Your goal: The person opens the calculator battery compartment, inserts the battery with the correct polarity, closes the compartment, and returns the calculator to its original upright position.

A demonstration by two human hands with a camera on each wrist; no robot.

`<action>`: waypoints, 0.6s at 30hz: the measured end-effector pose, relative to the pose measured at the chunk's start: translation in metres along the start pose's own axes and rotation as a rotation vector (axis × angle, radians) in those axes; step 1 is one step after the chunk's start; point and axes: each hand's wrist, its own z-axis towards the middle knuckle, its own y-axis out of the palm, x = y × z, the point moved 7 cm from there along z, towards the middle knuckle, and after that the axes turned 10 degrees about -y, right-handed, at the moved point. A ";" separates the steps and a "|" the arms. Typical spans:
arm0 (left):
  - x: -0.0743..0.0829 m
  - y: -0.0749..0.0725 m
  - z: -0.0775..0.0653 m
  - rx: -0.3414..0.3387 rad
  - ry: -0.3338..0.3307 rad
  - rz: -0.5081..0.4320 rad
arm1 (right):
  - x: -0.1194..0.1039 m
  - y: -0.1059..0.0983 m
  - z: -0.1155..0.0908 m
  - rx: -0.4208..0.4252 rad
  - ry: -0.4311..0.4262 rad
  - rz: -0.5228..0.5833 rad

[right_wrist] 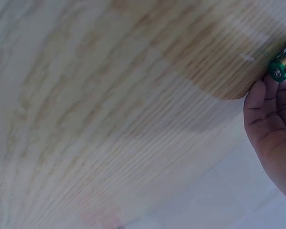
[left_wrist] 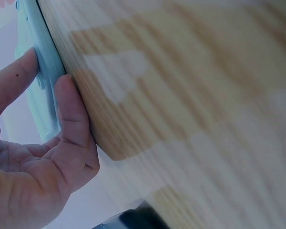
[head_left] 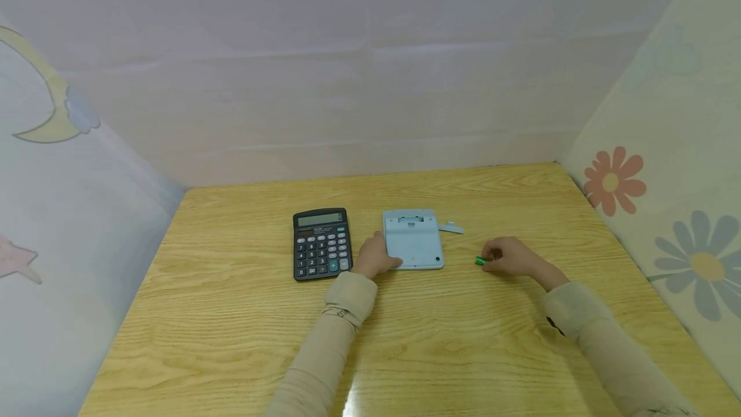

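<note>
A light-blue calculator lies face down, its battery compartment uncovered at the far end. My left hand grips its left side, the thumb by the near edge; the left wrist view shows thumb and fingers against the casing. Just right of the calculator rests a small light-blue battery cover. Further right, my right hand pinches a green battery low over the table. One flat end of the battery shows in the right wrist view; the fingers partly hide the rest.
A black calculator lies face up left of my left hand. The wooden table meets a pale back wall. Decorated side panels stand left and right, the right one with flowers.
</note>
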 end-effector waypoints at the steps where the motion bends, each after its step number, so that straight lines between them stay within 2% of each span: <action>1: 0.000 0.000 0.000 0.000 0.000 0.000 | 0.000 0.000 0.000 0.002 0.000 -0.003; 18: 0.001 -0.001 -0.001 0.002 0.005 -0.007 | -0.010 -0.005 0.009 0.052 -0.013 0.031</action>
